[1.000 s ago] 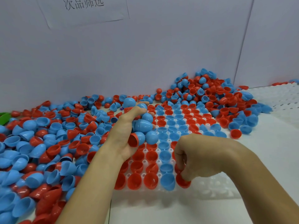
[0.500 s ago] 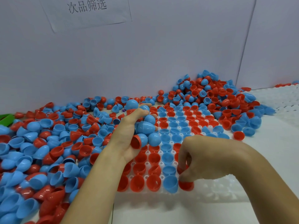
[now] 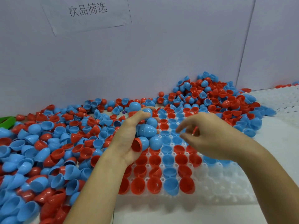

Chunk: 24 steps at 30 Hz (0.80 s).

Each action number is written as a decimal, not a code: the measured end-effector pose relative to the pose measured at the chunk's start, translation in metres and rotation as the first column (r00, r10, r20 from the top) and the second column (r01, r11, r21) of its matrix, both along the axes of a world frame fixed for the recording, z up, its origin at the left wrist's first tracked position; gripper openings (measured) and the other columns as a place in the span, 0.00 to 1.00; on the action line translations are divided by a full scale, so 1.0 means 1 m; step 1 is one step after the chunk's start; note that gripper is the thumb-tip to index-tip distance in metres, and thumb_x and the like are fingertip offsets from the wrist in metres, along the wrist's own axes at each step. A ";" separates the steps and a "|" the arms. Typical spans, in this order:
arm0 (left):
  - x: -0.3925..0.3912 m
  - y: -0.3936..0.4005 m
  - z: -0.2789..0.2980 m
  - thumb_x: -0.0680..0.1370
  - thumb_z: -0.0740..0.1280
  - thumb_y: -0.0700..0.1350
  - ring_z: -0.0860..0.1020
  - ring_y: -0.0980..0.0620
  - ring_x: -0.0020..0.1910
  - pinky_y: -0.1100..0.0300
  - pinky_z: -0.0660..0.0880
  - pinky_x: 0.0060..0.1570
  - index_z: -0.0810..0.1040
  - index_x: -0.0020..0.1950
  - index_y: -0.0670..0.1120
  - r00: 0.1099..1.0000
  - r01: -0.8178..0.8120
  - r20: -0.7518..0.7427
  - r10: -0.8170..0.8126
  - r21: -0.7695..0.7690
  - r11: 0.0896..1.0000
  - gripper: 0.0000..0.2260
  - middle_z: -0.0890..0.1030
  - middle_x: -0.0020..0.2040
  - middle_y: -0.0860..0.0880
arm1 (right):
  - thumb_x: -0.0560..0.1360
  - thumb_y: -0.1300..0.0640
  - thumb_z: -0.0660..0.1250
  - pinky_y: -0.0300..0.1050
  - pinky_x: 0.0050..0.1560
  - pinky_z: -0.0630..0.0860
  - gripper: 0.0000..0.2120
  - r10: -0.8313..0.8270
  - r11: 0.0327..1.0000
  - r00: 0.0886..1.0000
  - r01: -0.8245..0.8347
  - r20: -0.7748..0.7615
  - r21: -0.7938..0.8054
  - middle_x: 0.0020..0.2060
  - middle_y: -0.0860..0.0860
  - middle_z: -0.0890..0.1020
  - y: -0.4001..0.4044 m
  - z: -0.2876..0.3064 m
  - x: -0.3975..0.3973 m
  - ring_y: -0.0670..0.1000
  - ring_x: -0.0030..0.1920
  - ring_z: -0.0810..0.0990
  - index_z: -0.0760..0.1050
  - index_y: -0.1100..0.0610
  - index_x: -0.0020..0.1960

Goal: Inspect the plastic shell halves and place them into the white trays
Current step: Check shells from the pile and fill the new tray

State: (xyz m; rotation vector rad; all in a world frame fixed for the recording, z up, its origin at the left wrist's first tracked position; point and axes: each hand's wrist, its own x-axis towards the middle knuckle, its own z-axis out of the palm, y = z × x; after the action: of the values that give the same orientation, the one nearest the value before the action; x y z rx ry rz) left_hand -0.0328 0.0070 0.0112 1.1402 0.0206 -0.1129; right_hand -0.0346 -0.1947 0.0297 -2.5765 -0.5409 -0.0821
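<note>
My left hand (image 3: 129,139) cradles a cluster of blue shells (image 3: 149,131) and one red shell (image 3: 135,145), fingers curled round them, above the tray (image 3: 226,183). My right hand (image 3: 208,138) hovers over the tray's middle rows, fingers pinching a thin red piece (image 3: 195,130). Red and blue halves fill the tray's left pockets. Loose shells (image 3: 48,143) cover the tabletop (image 3: 275,143) on the left and behind.
</note>
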 end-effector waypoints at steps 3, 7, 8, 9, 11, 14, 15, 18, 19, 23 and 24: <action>-0.003 0.000 0.001 0.67 0.75 0.47 0.81 0.52 0.34 0.58 0.81 0.36 0.88 0.43 0.52 0.995 0.096 0.023 -0.097 0.061 0.994 0.06 0.85 0.44 0.46 | 0.80 0.54 0.66 0.25 0.37 0.74 0.10 -0.066 0.935 0.982 -0.001 0.177 0.354 0.42 0.38 0.78 0.013 -0.008 0.006 0.36 0.43 0.79 0.79 0.45 0.59; -0.008 -0.003 0.002 0.71 0.71 0.45 0.82 0.54 0.36 0.60 0.80 0.36 0.88 0.42 0.51 0.974 0.191 0.100 -0.204 0.124 0.974 0.06 0.84 0.42 0.47 | 0.81 0.56 0.64 0.25 0.45 0.71 0.13 -0.056 0.844 0.967 -0.088 0.249 0.529 0.49 0.39 0.79 0.034 -0.017 0.010 0.35 0.51 0.77 0.78 0.48 0.64; -0.009 -0.004 0.002 0.71 0.71 0.44 0.82 0.54 0.36 0.61 0.79 0.35 0.87 0.40 0.51 0.970 0.198 0.113 -0.213 0.135 0.971 0.05 0.84 0.40 0.48 | 0.81 0.56 0.64 0.26 0.46 0.72 0.13 -0.042 0.829 0.970 -0.101 0.241 0.551 0.51 0.40 0.80 0.037 -0.018 0.011 0.36 0.51 0.77 0.78 0.49 0.64; -0.010 -0.005 0.003 0.72 0.70 0.44 0.82 0.54 0.35 0.61 0.79 0.35 0.86 0.40 0.50 0.967 0.208 0.119 -0.226 0.145 0.967 0.05 0.83 0.39 0.48 | 0.81 0.57 0.64 0.27 0.47 0.73 0.13 -0.021 0.818 0.973 -0.115 0.228 0.563 0.53 0.40 0.81 0.039 -0.019 0.012 0.37 0.52 0.78 0.78 0.49 0.64; -0.010 -0.004 0.004 0.72 0.68 0.45 0.81 0.54 0.35 0.61 0.80 0.36 0.86 0.40 0.50 0.962 0.228 0.116 -0.249 0.169 0.959 0.06 0.82 0.39 0.47 | 0.81 0.57 0.64 0.30 0.50 0.75 0.12 0.035 0.810 0.981 -0.141 0.192 0.569 0.54 0.40 0.82 0.041 -0.020 0.015 0.39 0.53 0.79 0.80 0.50 0.62; -0.009 -0.002 0.003 0.71 0.68 0.46 0.80 0.53 0.35 0.60 0.80 0.36 0.85 0.41 0.50 0.962 0.224 0.107 -0.250 0.204 0.953 0.06 0.82 0.39 0.47 | 0.81 0.58 0.65 0.35 0.55 0.77 0.11 0.072 0.785 0.984 -0.155 0.161 0.600 0.53 0.40 0.84 0.040 -0.018 0.017 0.41 0.53 0.81 0.82 0.52 0.59; -0.009 -0.002 0.003 0.71 0.68 0.46 0.80 0.53 0.35 0.60 0.80 0.37 0.85 0.43 0.49 0.965 0.216 0.105 -0.241 0.206 0.955 0.06 0.82 0.39 0.47 | 0.80 0.58 0.65 0.36 0.55 0.78 0.10 0.075 0.777 0.984 -0.160 0.163 0.609 0.52 0.41 0.84 0.040 -0.018 0.017 0.41 0.53 0.81 0.83 0.52 0.58; -0.009 -0.003 0.004 0.73 0.69 0.45 0.79 0.53 0.34 0.59 0.79 0.35 0.85 0.43 0.48 0.971 0.189 0.107 -0.212 0.196 0.962 0.05 0.81 0.39 0.47 | 0.80 0.59 0.66 0.37 0.54 0.79 0.09 0.087 0.763 0.982 -0.174 0.168 0.622 0.49 0.42 0.85 0.040 -0.018 0.018 0.42 0.53 0.82 0.84 0.52 0.55; -0.009 -0.003 0.005 0.75 0.69 0.44 0.79 0.53 0.34 0.60 0.79 0.34 0.85 0.41 0.49 0.973 0.178 0.111 -0.202 0.194 0.965 0.06 0.81 0.39 0.47 | 0.80 0.60 0.67 0.37 0.54 0.78 0.08 0.085 0.758 0.981 -0.176 0.173 0.629 0.49 0.42 0.85 0.040 -0.018 0.018 0.41 0.53 0.82 0.84 0.52 0.54; -0.008 -0.003 0.005 0.78 0.66 0.44 0.79 0.54 0.32 0.60 0.79 0.33 0.85 0.37 0.52 0.985 0.112 0.108 -0.135 0.195 0.974 0.13 0.82 0.37 0.48 | 0.78 0.61 0.69 0.33 0.52 0.77 0.06 0.042 0.732 0.980 -0.163 0.194 0.662 0.48 0.43 0.84 0.043 -0.021 0.019 0.41 0.51 0.82 0.84 0.54 0.50; -0.007 -0.004 0.005 0.78 0.66 0.45 0.79 0.54 0.32 0.60 0.79 0.33 0.86 0.37 0.52 0.987 0.100 0.107 -0.122 0.196 0.976 0.12 0.82 0.37 0.48 | 0.78 0.62 0.69 0.33 0.52 0.77 0.06 0.023 0.730 0.980 -0.151 0.197 0.666 0.48 0.44 0.84 0.044 -0.022 0.020 0.41 0.50 0.81 0.84 0.54 0.49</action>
State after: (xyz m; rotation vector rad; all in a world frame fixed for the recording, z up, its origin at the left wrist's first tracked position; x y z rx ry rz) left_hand -0.0401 0.0034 0.0159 1.3373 -0.1411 -0.1452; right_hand -0.0147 -0.1509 0.0076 -1.8217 -0.5643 -0.4053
